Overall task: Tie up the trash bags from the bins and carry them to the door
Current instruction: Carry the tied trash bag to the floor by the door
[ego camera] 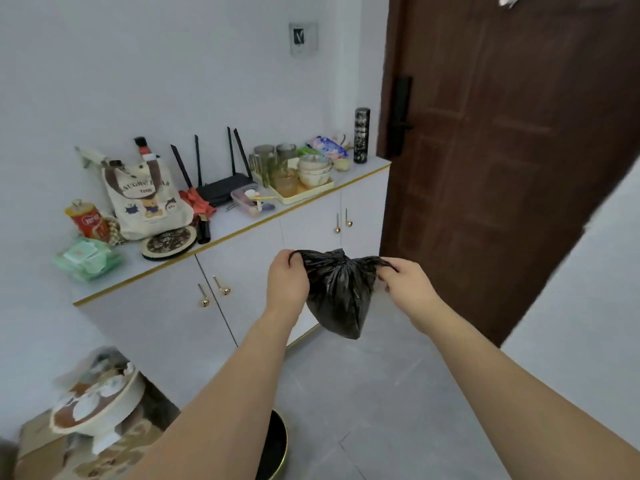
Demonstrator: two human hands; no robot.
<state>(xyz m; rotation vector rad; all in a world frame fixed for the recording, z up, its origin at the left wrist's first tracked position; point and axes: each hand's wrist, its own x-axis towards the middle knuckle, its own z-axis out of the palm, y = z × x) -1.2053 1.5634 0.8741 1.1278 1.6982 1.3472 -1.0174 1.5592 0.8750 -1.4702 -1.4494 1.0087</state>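
Observation:
A small black trash bag (337,292) hangs in the air in front of me, its top gathered into a knot at the middle. My left hand (287,278) pinches the bag's left ear and my right hand (407,278) pinches the right ear, pulling them apart. Behind the bag on the right stands the brown door (502,150) with its black lock handle (400,116). A black bin with a gold rim (277,445) shows below my left forearm, mostly hidden.
A white cabinet (242,258) runs along the left wall, its top crowded with a tote bag (145,199), a router (221,188), a tray of bowls and glasses (298,178) and a black flask (362,135). A takeaway bowl in a clear bag (93,400) sits on a carton at lower left. Grey tiled floor (398,393) lies ahead.

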